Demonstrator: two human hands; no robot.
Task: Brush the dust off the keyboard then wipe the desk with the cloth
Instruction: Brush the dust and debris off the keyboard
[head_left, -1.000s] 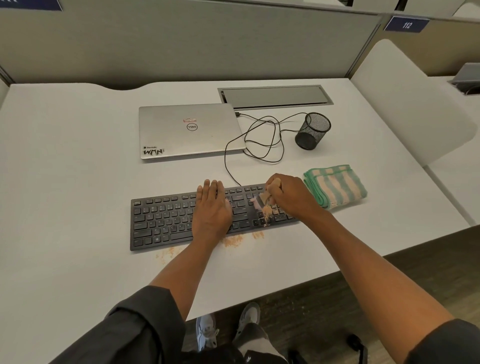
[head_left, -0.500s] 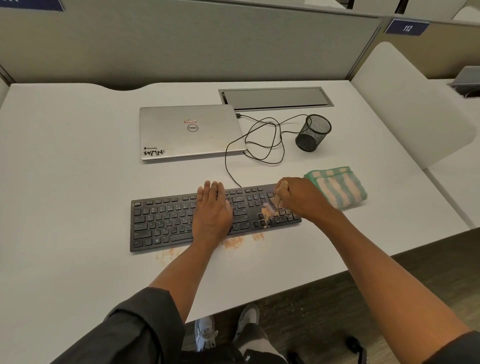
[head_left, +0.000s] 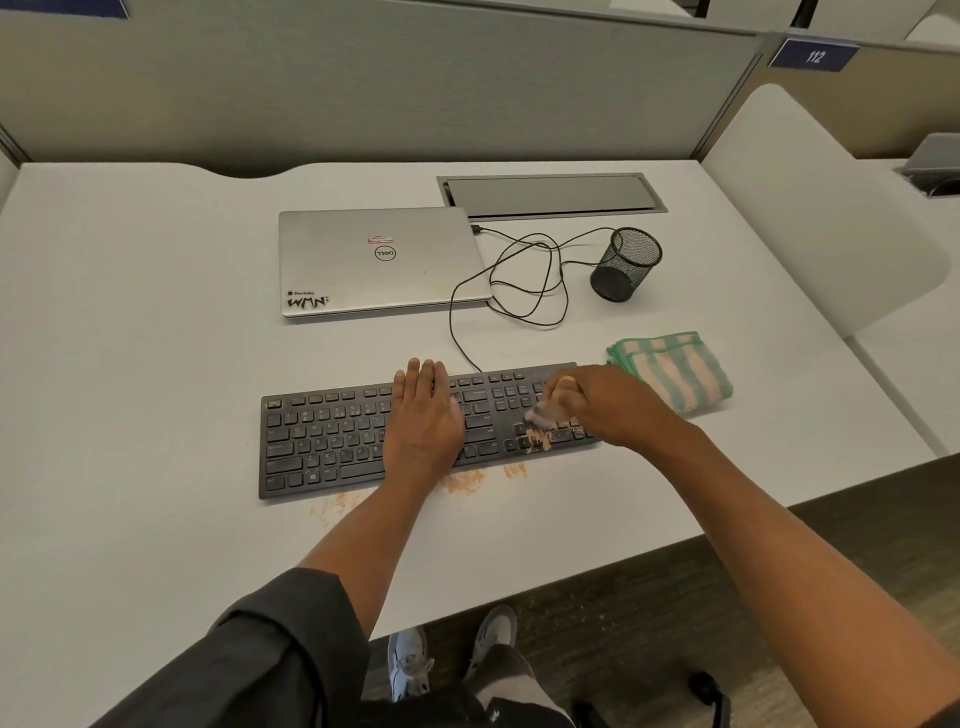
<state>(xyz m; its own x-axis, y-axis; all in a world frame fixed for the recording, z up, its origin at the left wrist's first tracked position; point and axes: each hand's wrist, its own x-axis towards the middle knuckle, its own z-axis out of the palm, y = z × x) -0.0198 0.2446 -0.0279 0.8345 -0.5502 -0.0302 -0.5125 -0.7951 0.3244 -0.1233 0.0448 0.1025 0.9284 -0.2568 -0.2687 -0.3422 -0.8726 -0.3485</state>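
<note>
White desk (head_left: 156, 364) bears orange dust (head_left: 462, 482); right hand (head_left: 608, 405) grips brush (head_left: 545, 413), left hand (head_left: 423, 415) flat.

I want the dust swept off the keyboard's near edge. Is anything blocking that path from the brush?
Nothing visible does. The brush in the right hand works the dust on the keyboard; the left hand rests further left, the cloth lies aside.

I see a black keyboard (head_left: 363, 441) near the front edge of a pale grey desk (head_left: 130, 364), with orange-tan dust (head_left: 537, 439) speckling its right keys. The cloth (head_left: 675, 371) toward the right edge is striped green and peach. The laptop (head_left: 382, 260) is silver, the mesh cup (head_left: 626, 264) black.
</note>
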